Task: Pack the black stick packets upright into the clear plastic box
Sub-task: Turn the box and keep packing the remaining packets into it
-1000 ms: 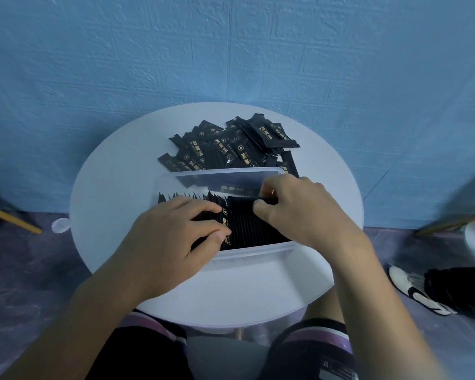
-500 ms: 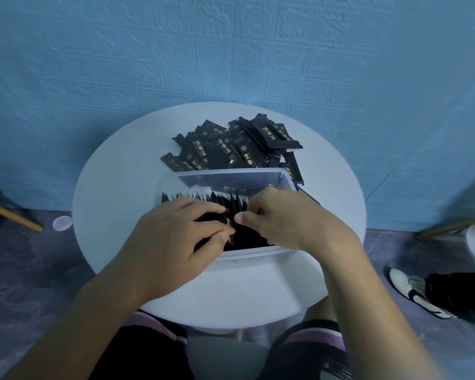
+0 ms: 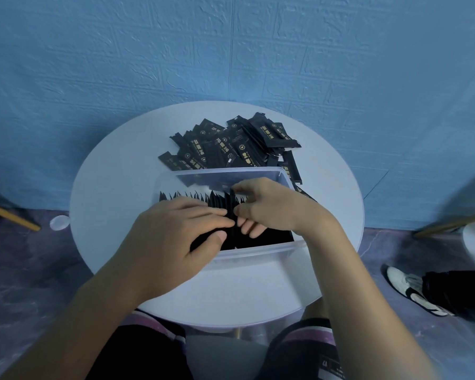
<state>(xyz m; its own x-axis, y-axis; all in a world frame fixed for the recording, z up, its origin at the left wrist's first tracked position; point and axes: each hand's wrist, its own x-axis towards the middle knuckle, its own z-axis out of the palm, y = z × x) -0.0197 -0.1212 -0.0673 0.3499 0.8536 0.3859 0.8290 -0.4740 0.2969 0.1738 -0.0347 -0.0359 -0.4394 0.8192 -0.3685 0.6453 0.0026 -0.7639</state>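
Observation:
A clear plastic box (image 3: pixel 261 253) stands in the middle of a round white table (image 3: pixel 115 193). Inside it a row of black stick packets (image 3: pixel 217 201) stands upright, filling most of its width. My left hand (image 3: pixel 176 234) lies flat on the left part of the row, pressing the packets. My right hand (image 3: pixel 272 207) reaches in from the right and pinches one upright black packet (image 3: pixel 231 204) at its top between thumb and forefinger. Behind the box lies a loose pile of black packets (image 3: pixel 231 146) with gold print.
A blue textured wall rises right behind the table. A small clear lid (image 3: pixel 58 222) lies on the floor at the left. At the right, a person's white shoe (image 3: pixel 412 289) and dark trouser leg rest on the floor. My knees sit under the table's near edge.
My right hand has moved leftward along the row, from the box's right end toward the middle, and now pinches a packet beside my left fingers. The left hand has barely moved.

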